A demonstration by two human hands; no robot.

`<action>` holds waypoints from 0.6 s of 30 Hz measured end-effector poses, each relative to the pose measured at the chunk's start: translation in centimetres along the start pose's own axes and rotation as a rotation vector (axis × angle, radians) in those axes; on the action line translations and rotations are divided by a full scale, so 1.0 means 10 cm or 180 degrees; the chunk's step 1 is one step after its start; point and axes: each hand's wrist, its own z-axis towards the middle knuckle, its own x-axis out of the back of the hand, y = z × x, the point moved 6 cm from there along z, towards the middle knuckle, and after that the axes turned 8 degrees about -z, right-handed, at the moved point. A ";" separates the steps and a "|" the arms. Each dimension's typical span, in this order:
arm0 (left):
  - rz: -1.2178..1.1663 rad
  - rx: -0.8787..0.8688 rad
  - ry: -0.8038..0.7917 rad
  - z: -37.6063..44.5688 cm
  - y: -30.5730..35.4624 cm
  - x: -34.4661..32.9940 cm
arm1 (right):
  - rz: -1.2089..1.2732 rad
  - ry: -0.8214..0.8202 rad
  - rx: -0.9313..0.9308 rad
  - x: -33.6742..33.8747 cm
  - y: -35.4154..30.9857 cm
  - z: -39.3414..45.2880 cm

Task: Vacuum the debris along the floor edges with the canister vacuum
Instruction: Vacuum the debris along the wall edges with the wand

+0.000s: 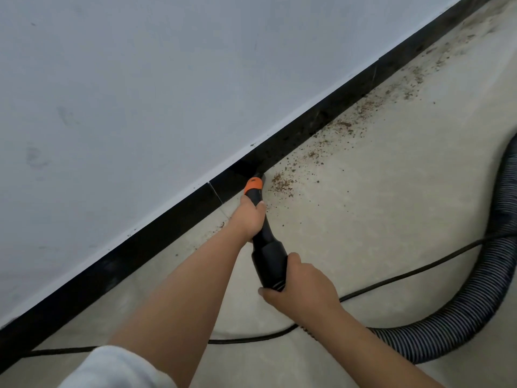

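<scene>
Nozzle [261, 219] gripped by both fists, L hand [250, 217] fwd, R hand [300, 287] rear; tip at skirting [173, 222]; debris [282, 183] 1 o'clock; hose [475, 289], cable [405, 275] 4 o'clock.

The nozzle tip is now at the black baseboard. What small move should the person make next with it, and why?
Probably slide the nozzle a little to the right along the baseboard, onto the brown debris lying just beside its tip. Both hands already hold the wand, the left hand near the orange collar and the right hand at the hose end, and more crumbs trail further along that edge.
</scene>
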 end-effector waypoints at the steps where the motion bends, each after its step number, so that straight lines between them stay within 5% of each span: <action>1: 0.0013 0.0020 0.0003 0.01 0.04 -0.03 | 0.0012 0.0008 -0.0007 0.03 0.04 0.02; 18: -0.0825 -0.0011 0.0721 -0.38 -0.25 0.11 | -0.0227 -0.0113 0.0371 0.07 0.00 -0.22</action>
